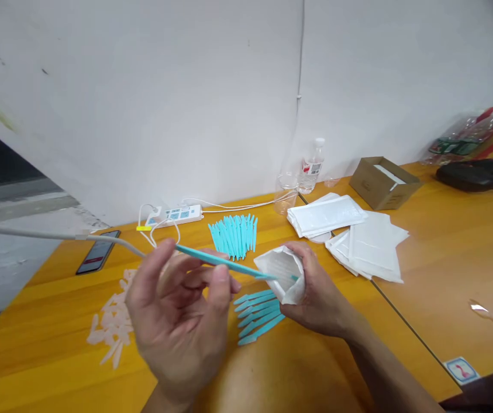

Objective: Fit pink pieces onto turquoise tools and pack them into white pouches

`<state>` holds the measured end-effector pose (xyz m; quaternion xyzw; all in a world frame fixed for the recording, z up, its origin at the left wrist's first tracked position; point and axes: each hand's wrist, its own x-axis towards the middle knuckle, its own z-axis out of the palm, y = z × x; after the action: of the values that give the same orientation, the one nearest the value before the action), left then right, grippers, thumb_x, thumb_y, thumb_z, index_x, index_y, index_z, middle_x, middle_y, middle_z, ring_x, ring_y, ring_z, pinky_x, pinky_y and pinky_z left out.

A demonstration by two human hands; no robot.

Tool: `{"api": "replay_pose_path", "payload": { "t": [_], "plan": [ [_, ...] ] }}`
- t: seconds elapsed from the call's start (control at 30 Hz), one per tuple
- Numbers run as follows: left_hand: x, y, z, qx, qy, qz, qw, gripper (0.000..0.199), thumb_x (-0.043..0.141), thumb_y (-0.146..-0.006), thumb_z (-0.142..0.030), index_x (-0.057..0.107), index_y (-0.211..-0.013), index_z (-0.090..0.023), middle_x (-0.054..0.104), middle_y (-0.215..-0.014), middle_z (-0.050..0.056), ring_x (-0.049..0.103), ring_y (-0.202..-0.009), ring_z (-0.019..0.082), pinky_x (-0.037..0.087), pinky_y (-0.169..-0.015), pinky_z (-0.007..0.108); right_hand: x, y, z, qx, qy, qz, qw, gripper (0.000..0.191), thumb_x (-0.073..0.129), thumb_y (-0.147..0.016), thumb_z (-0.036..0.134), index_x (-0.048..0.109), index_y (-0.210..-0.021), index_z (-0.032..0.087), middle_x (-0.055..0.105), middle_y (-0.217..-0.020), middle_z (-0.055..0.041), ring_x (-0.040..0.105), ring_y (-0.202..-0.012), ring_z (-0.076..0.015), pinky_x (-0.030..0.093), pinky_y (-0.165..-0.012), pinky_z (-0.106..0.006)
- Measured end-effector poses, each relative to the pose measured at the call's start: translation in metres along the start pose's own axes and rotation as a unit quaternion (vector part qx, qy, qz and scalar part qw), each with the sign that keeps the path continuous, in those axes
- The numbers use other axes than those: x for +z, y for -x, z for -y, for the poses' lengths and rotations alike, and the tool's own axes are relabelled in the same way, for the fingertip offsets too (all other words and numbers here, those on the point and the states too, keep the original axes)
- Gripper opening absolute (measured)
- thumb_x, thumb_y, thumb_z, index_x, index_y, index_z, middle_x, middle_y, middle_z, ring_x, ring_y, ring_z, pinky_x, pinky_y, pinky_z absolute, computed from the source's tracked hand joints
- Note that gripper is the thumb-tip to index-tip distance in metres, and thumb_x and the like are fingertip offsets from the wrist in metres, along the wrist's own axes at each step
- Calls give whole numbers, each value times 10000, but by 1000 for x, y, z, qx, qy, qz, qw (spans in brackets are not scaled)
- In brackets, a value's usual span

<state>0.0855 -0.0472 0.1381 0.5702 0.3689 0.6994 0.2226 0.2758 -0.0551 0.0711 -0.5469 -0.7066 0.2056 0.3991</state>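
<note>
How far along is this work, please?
A white papery pouch is already open in the right hand; the left hand holds a thin turquoise plastic stick at its mouth. Loose turquoise sticks on the wooden table look left to do; whether the flat white packets are filled, I can't tell.

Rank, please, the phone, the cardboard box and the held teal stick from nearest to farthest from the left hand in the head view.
1. Teal stick, in the left hand.
2. Phone, far left.
3. Cardboard box, right, near the wall.
</note>
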Motion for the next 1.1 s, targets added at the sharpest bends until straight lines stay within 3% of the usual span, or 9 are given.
{"api": "replay_pose_path", "payload": {
  "t": [0.1,0.23,0.37,0.47,0.57,0.73,0.83,1.0,1.1],
  "plan": [
    [5,6,7,83,-64,67,992,604,705,-836,-73,508,-1339,-344,679,-897,-46,659,-717,118,576,-647,268,1,0,4,2,-10,-1,1000,712,726,-652,169,416,-1289,245,531,-1225,-111,555,-1104,-301,492,-939,-445],
    [-3,0,23,126,-137,290,939,269,701,-869,-198,697,-1112,-314,691,-1201,43,643,-1029,217,547,-893,406,-2,2,5,53,-78,-3,996,765,728,-641,139,391,-1319,249,547,-1177,-102,594,-995,-269,540,-807,-384],
    [-11,1,62,10,-130,255,958,163,586,-954,-280,744,-994,-285,688,-1134,49,638,-1070,213,525,-914,379,-8,3,1,87,-173,-21,981,757,691,-709,131,335,-1359,286,549,-988,-23,574,-742,-175,512,-612,-289],
    [-5,18,103,-58,-245,458,852,179,597,-936,-280,764,-998,-267,725,-975,32,681,-885,193,529,-788,336,-13,3,0,92,-189,-62,976,734,695,-744,161,330,-1367,296,513,-932,-2,525,-678,-149,475,-559,-266],
    [6,38,131,-62,-270,513,812,114,682,-837,-221,789,-855,-256,732,-925,41,684,-836,233,506,-713,358,-17,3,0,90,-185,-70,976,740,705,-742,166,332,-1367,298,503,-935,-5,518,-686,-151,472,-562,-270],
    [12,43,141,-65,-255,502,824,141,630,-836,-161,733,-766,-228,716,-829,43,673,-820,224,508,-718,351,-18,8,-3,98,-182,-58,977,729,693,-751,144,328,-1360,313,507,-900,7,519,-667,-150,484,-571,-276],
    [4,27,126,-70,-237,459,853,183,548,-926,-200,696,-1027,-238,710,-884,40,670,-785,189,537,-722,331,-16,10,-4,101,-188,-45,976,746,682,-748,126,310,-1369,312,534,-913,1,545,-686,-160,502,-596,-285],
    [-8,-8,49,-90,-66,145,983,659,628,-934,-219,324,-1509,-327,646,-1030,9,707,-730,126,625,-728,309,-9,8,-1,84,-140,-5,987,849,684,-672,86,303,-1404,285,535,-1169,-78,606,-942,-232,542,-765,-347],
    [-3,-14,3,-26,-12,12,1000,695,656,-913,-146,354,-1486,-396,647,-1023,-33,686,-651,98,646,-698,305,-6,5,3,67,-87,9,994,846,699,-652,103,326,-1392,271,484,-1289,-108,572,-1103,-285,527,-879,-406]
  ]
}}
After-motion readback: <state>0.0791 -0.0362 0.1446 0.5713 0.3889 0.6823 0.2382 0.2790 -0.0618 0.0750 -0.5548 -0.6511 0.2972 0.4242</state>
